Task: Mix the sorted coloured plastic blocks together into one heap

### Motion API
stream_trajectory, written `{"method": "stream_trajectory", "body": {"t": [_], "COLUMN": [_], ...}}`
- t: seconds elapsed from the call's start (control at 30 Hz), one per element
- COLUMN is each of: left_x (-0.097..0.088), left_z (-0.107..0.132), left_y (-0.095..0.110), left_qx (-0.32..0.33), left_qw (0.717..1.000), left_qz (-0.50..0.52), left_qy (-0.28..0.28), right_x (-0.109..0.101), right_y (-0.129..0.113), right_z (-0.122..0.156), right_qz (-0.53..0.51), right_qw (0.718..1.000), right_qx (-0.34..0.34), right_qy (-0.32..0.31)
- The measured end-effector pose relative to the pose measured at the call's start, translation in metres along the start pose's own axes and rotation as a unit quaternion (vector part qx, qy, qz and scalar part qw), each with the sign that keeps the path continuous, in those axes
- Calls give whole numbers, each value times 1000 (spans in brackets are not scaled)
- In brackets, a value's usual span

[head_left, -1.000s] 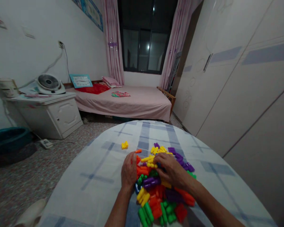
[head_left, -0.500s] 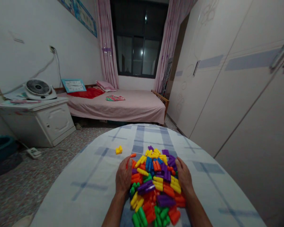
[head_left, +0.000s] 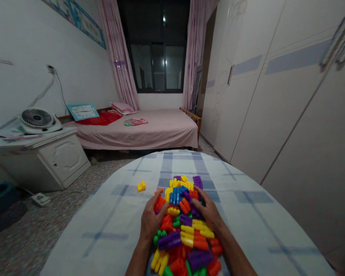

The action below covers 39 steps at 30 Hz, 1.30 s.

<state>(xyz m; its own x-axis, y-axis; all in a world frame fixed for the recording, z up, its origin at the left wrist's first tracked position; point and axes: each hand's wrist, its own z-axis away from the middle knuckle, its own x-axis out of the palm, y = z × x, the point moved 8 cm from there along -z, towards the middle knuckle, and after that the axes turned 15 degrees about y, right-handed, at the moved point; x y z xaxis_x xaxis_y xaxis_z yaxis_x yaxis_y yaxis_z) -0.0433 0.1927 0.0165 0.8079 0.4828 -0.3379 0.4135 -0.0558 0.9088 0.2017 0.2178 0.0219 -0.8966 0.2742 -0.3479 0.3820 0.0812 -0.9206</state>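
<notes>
A heap of plastic building pieces [head_left: 186, 231] in red, yellow, purple, green and blue lies on the cloth-covered table between my forearms. On the heap's left side rests my left hand [head_left: 153, 216], thumb and fingers apart, touching red pieces [head_left: 160, 203]. My right hand [head_left: 208, 209] reaches over the right side, its fingers spread on purple and red pieces; some fingertips are hidden among them. Blue pieces [head_left: 176, 196] sit between the two hands. Apart from the heap, a yellow piece [head_left: 141, 186] lies beyond my left hand.
The round table has a white and blue checked cloth [head_left: 109, 222]. Past it stands a bed [head_left: 161, 134] with a pink sheet. A white cabinet [head_left: 60, 157] carrying a fan [head_left: 37, 118] is at the left; a tall wardrobe [head_left: 276, 115] lines the right.
My right hand has moved inward over the heap, pushing pieces left. My left thumb has spread over the pieces. The camera view has turned slightly right.
</notes>
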Motion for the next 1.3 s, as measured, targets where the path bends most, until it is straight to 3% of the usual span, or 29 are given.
{"method": "stream_trajectory", "body": {"t": [0.17,0.3,0.57,0.67,0.8,0.9,1.07,1.3], "left_x": [-4,-11,-29,-21,-2,4,3,-3], "left_z": [-2,-4,-3,-3,1,2,-2,-4], "left_y": [-6,-9,-15,-10,0,1,-7,-6], "left_qx": [-31,-66,-104,-68,16,37,35,39], "left_qw": [999,995,982,990,1000,999,999,998], "left_qz": [12,44,76,63,9,-10,-5,9], "left_qy": [21,54,140,108,20,-11,6,46], "right_x": [13,14,-6,-4,10,19,24,23], "right_y": [-14,-25,4,3,-8,-13,-19,-27], "right_z": [9,13,-1,-1,6,12,16,15], "right_qz": [-5,13,-123,-127,-51,-14,29,30], "right_qw": [999,998,984,986,999,997,991,991], "right_qx": [-43,-56,83,71,-3,-49,-106,-126], "right_qy": [-29,-4,103,86,2,-50,-73,-25]}}
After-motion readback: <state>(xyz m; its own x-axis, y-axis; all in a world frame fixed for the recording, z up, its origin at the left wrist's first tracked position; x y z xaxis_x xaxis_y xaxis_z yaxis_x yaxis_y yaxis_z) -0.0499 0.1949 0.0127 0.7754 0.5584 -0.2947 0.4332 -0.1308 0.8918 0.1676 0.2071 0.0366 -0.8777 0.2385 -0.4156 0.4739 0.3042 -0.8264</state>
